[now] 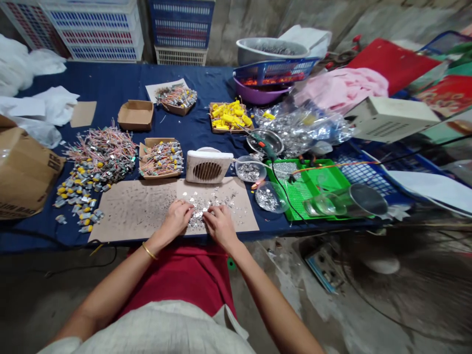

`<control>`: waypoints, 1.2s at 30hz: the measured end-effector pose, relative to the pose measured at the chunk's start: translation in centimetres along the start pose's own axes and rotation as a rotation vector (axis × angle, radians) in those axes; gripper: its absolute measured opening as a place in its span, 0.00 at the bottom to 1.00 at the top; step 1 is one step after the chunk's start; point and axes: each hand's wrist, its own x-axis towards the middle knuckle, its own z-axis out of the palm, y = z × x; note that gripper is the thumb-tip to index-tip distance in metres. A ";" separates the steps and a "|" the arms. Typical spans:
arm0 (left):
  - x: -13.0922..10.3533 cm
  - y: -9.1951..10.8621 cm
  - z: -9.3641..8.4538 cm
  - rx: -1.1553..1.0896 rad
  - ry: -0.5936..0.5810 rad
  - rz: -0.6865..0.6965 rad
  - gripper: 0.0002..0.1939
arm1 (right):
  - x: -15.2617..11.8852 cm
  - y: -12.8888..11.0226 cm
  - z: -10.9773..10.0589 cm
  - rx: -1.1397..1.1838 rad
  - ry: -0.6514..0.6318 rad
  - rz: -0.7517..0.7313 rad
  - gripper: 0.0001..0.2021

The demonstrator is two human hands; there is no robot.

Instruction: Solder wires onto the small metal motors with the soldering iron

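Note:
Small shiny metal pieces (196,216) lie scattered over a cardboard sheet (129,211) at the table's front edge. My left hand (179,216) is at the left side of these pieces, its fingers pinched together. Facing it from the right, my right hand (221,224) also has its fingertips drawn together, low over the pieces. Whatever either pinch holds is too small or hidden to make out. Just beyond my hands stands a white vented fan unit (209,167). Bowls of metal pieces (272,196) sit to the right of the sheet.
Small motors with wires (99,157) are heaped at the left, near a cardboard carton (27,172). Behind lie a box of wired parts (161,158) and a box of yellow parts (230,116). A soldering iron (263,146) rests near a green tray (295,211) at the right.

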 end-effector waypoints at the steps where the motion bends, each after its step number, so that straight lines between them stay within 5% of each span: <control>1: -0.2 -0.5 -0.4 0.000 0.024 -0.029 0.10 | 0.5 -0.2 0.4 -0.001 -0.001 -0.003 0.09; 8: -2.8 -2.8 -2.4 0.005 0.014 -0.098 0.08 | 1.8 -0.8 0.8 -0.024 0.015 0.014 0.07; 17: -2.9 -2.3 -1.4 -0.023 -0.033 -0.076 0.07 | 3.4 -3.1 2.2 -0.022 -0.046 -0.018 0.07; 29: -1.6 -1.2 -0.5 -0.002 -0.093 -0.003 0.09 | 2.5 -2.1 0.7 -0.096 0.022 0.133 0.08; 36: -2.1 -2.7 -1.9 -0.031 0.036 -0.132 0.09 | 3.5 -4.0 2.3 -0.047 0.021 0.105 0.07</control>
